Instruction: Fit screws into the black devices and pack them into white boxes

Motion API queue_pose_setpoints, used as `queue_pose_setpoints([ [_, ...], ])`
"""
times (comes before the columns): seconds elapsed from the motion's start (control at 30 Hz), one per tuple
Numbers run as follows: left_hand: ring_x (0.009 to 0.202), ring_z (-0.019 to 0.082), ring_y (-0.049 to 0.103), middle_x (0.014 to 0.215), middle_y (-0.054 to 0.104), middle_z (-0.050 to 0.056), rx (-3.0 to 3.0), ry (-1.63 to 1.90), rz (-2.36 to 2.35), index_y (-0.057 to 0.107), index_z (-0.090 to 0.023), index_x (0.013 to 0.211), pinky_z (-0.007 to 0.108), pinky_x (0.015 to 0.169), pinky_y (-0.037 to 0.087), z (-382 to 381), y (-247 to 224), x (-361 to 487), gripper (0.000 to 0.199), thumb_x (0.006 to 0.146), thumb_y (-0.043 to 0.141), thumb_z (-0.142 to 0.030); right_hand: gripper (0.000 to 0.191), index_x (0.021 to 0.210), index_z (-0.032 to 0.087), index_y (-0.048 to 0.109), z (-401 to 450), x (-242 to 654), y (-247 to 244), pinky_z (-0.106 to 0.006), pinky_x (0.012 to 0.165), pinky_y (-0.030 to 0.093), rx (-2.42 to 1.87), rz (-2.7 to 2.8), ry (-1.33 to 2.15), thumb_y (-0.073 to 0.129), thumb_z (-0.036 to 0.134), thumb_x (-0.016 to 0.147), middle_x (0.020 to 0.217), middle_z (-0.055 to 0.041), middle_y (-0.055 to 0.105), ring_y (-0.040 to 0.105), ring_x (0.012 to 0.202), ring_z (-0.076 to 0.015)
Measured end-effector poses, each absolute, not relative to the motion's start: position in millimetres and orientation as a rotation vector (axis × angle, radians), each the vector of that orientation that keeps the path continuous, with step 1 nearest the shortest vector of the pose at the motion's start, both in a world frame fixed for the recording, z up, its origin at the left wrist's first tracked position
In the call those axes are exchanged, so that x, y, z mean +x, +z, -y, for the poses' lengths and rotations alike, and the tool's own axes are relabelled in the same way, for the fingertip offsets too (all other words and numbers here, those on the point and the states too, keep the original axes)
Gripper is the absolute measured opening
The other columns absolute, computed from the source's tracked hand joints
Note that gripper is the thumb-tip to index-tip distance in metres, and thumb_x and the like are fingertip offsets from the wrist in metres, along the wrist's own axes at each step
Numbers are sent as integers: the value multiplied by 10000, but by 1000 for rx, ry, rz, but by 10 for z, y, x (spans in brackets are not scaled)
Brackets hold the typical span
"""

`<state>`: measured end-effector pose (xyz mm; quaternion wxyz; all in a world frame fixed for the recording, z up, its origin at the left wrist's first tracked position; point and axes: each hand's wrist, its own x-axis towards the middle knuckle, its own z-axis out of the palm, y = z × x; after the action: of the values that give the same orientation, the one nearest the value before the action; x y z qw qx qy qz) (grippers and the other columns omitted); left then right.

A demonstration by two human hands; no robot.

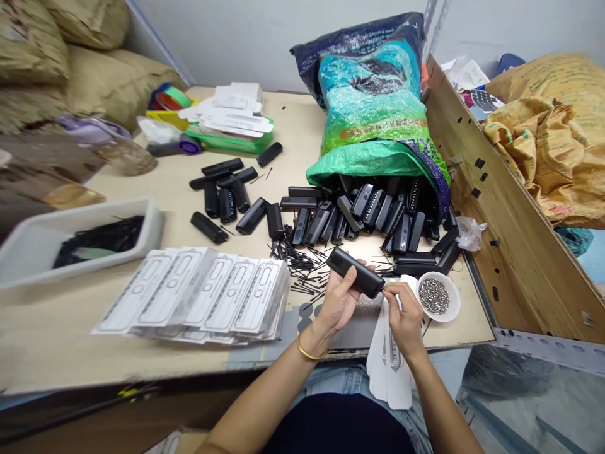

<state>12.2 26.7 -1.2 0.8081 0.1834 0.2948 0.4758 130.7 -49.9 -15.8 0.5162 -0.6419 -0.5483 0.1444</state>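
The left hand (338, 301) grips a black case (355, 272) just above the bench (57, 328) edge. The right hand (401, 315) pinches its end, near a white bowl (437, 296). Bare bench lies far left.

I am seeing the left hand (338, 301) covering the lower side of the black case (355, 272), so its underside is staying hidden from me. The right hand (403, 315) is pinching at the case's end, and whatever the fingertips are gripping is too small for me to tell. The woven sack (373, 107) is swallowing the far ends of the cases spilling from its mouth. The white tray (28, 252) is running off the left edge, blurred. The small bowl (438, 296) is holding tiny metal pieces I cannot resolve.
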Motion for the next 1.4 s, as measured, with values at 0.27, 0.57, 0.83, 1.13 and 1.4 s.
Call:
queue_pose_setpoints([
  [0.27, 979, 225, 631, 921, 642, 41, 316, 1033, -715, 553, -173, 949, 452, 957, 454, -200, -83, 150, 333, 709, 753, -285, 167, 836, 186, 599, 539, 1078, -303, -296, 693, 482, -1619, 1209, 161, 447, 163, 903, 772, -43, 628, 595, 751, -162],
  [0.57, 972, 252, 636, 907, 630, 13, 418, 1167, -636, 534, -261, 1079, 507, 971, 434, -252, 141, -84, 405, 728, 715, -171, 181, 947, 184, 654, 683, 1528, -296, -356, 820, 481, -1776, 1162, 421, 555, 311, 864, 931, -62, 687, 626, 878, -195],
  [0.83, 823, 228, 639, 833, 678, 70, 918, 854, -895, 614, -168, 899, 414, 891, 478, -350, -318, 35, 287, 662, 765, -229, 132, 932, 209, 640, 904, 2027, -250, -376, 774, 466, -1867, 1503, 243, 565, 276, 848, 900, -59, 684, 608, 858, -228],
  [1.13, 891, 244, 660, 984, 670, 101, 736, 911, -877, 566, -159, 1028, 427, 879, 482, -797, -403, 212, 447, 643, 775, -246, 478, 1053, 218, 572, 669, 2165, -339, -397, 802, 366, -2135, 2155, 318, 741, 128, 615, 984, -75, 608, 545, 932, -274],
  [1.4, 1378, 243, 282, 1381, 471, 99, 979, 1116, -835, 584, -202, 1174, 366, 1143, 189, -637, -251, 231, 660, 558, 790, -85, 137, 669, 197, 535, 216, 2322, -201, -310, 718, 315, -1955, 2041, 535, 616, 209, 779, 702, 16, 588, 512, 741, -178],
])
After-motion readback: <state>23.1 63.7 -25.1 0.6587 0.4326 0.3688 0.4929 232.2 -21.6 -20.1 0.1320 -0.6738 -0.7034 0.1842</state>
